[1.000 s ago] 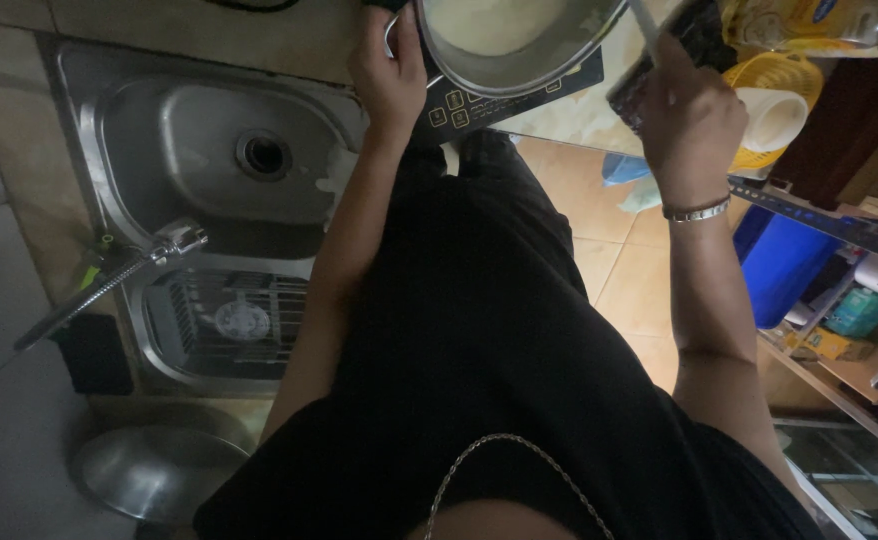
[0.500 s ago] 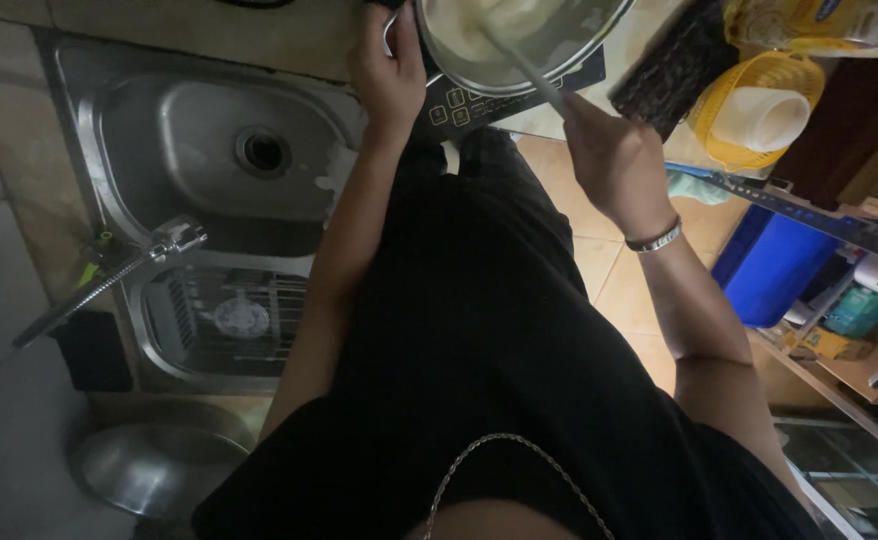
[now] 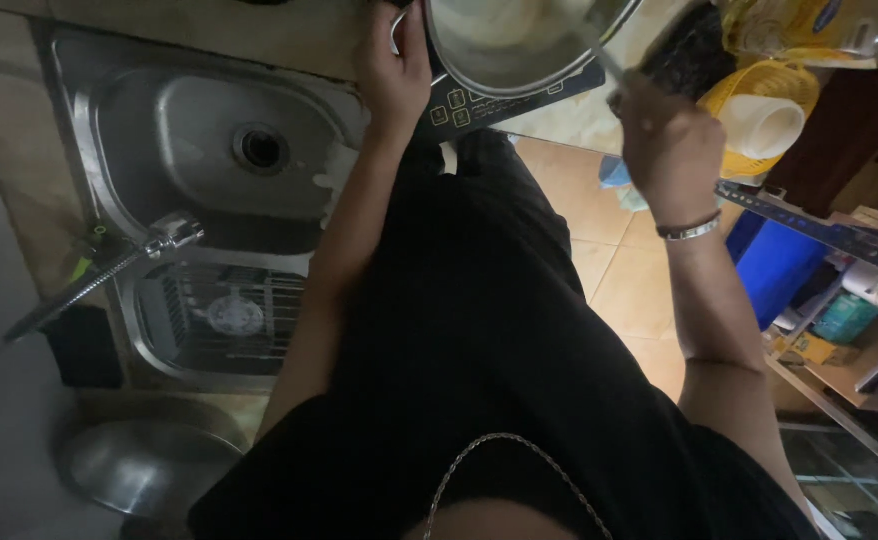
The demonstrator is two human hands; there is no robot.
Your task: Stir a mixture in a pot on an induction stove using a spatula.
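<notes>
The left hand (image 3: pixel 395 75) is clamped on the handle of the steel pot (image 3: pixel 519 45), which sits on the dark cooktop (image 3: pixel 479 100) on the surface beside the sink (image 3: pixel 209 150). The right hand (image 3: pixel 669 150) is closed on a thin utensil (image 3: pixel 599 55) reaching into the pot. The pale contents appear smooth, so stirring seems well along.

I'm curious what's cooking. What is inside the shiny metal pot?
The metal pot holds something pale and creamy. The right hand holds a thin utensil dipping into it; its tip is hidden. The left hand holds the pot's handle.
</notes>
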